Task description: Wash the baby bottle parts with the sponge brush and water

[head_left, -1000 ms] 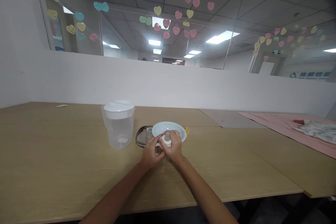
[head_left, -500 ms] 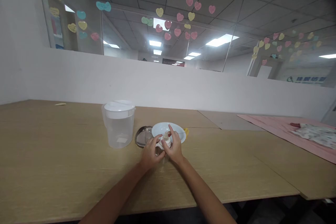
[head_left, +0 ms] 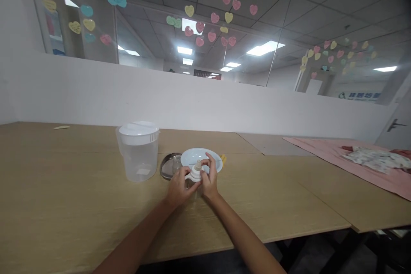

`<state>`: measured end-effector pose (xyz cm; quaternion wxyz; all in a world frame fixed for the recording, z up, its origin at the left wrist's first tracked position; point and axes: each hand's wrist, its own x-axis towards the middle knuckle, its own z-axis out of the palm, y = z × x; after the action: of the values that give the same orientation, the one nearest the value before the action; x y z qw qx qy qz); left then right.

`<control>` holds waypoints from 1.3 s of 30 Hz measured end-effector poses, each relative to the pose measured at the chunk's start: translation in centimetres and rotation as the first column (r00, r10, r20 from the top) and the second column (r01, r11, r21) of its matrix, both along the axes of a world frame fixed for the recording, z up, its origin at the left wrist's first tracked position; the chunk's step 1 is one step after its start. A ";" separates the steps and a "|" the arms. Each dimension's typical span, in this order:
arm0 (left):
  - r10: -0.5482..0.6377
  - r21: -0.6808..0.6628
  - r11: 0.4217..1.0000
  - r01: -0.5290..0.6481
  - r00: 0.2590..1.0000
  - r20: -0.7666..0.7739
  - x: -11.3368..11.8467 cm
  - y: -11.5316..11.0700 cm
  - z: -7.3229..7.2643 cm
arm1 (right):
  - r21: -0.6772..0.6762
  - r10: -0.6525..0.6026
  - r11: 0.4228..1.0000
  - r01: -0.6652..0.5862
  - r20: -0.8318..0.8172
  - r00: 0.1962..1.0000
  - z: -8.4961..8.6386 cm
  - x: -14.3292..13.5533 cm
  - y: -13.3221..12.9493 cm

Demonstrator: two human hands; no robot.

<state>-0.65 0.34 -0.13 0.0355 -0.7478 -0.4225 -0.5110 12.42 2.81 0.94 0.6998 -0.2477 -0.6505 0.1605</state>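
A baby bottle (head_left: 196,174) with a pale teat, a white collar and a white side handle stands upright between my hands. My left hand (head_left: 179,187) is closed on its left side, at the handle. From the right, my right hand (head_left: 209,180) grips the white collar with thumb and fingers, its index finger raised over the teat. The clear lower body of the bottle is partly hidden by my fingers. Just behind it lies a white oval plate (head_left: 192,153). A metal tray (head_left: 166,167) holding a small clear cup (head_left: 176,163) is at the left of the plate.
A clear pitcher (head_left: 140,160) with a white lid stands left of the tray. Something yellow (head_left: 224,160) lies by the plate's right edge. At the far right, a pink cloth (head_left: 316,147) carries a patterned garment (head_left: 374,158). The white wall (head_left: 180,102) bounds the table behind.
The view has turned slightly right, so everything sits further left. My right hand has shifted on the collar, its fingers more curled and the teat more exposed. My left hand keeps its hold.
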 end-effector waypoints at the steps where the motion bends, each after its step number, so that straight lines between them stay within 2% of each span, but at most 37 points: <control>1: 0.001 0.001 1.000 -0.001 1.000 -0.002 0.0 0.0 0.0 | -0.008 0.008 1.000 -0.008 -0.011 1.000 -0.1 0.0 0.1; 4: -0.009 -0.020 1.000 0.008 1.000 -0.016 -0.1 -0.1 0.0 | -0.019 -0.004 1.000 0.003 -0.024 1.000 -0.3 0.0 0.2; 8: -0.022 -0.044 0.999 0.023 1.000 0.007 0.0 -0.4 0.4 | 0.027 -0.084 0.996 0.084 0.035 0.996 -0.4 0.5 0.0; 12: -0.014 -0.032 0.999 0.014 1.000 0.013 0.2 -0.6 0.7 | 0.153 -0.201 0.970 0.187 0.079 0.976 0.0 1.2 -0.4; 16: -0.034 -0.016 0.999 0.034 0.999 -0.011 0.3 -0.7 0.9 | 0.312 -0.310 0.913 0.264 0.108 0.945 0.6 1.5 -1.0; 22: -0.029 -0.053 0.998 0.031 0.998 0.047 0.3 -0.6 0.6 | 0.441 -0.365 0.850 0.287 0.102 0.925 1.4 1.8 -1.6; 26: -0.037 -0.031 0.999 0.038 0.999 0.031 0.2 -0.6 0.8 | 0.512 -0.356 0.825 0.239 0.143 0.923 1.3 1.7 -1.9; 28: -0.028 -0.006 1.000 0.028 1.000 0.001 0.2 -0.6 1.0 | 0.454 -0.301 0.867 0.208 0.143 0.943 1.1 1.4 -1.9; 30: -0.007 0.006 1.000 0.008 1.000 -0.022 0.2 -0.7 1.1 | 0.274 -0.201 0.945 0.181 0.048 0.978 0.9 0.9 -1.7; 32: 0.009 0.008 1.000 -0.008 0.999 -0.035 0.3 -0.7 1.1 | 0.059 -0.094 0.993 0.100 -0.108 0.990 0.7 0.3 -1.3; 34: 0.008 0.011 1.000 -0.008 0.999 -0.043 0.3 -0.7 1.1 | -0.071 0.012 0.997 -0.028 -0.223 0.975 0.6 -0.1 -0.9; 36: 0.000 0.013 1.000 0.000 0.999 -0.045 0.2 -0.6 1.1 | -0.124 0.093 0.984 -0.129 -0.260 0.961 0.5 -0.3 -0.6; 39: -0.005 -0.001 1.000 0.005 0.998 -0.057 0.2 -0.6 1.2 | -0.151 0.088 0.980 -0.131 -0.262 0.961 0.3 -0.3 -0.4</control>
<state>-0.43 -0.25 1.02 0.0460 -0.7630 -0.4198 -0.4893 12.10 2.39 1.23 0.7440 -0.2463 -0.5527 0.2833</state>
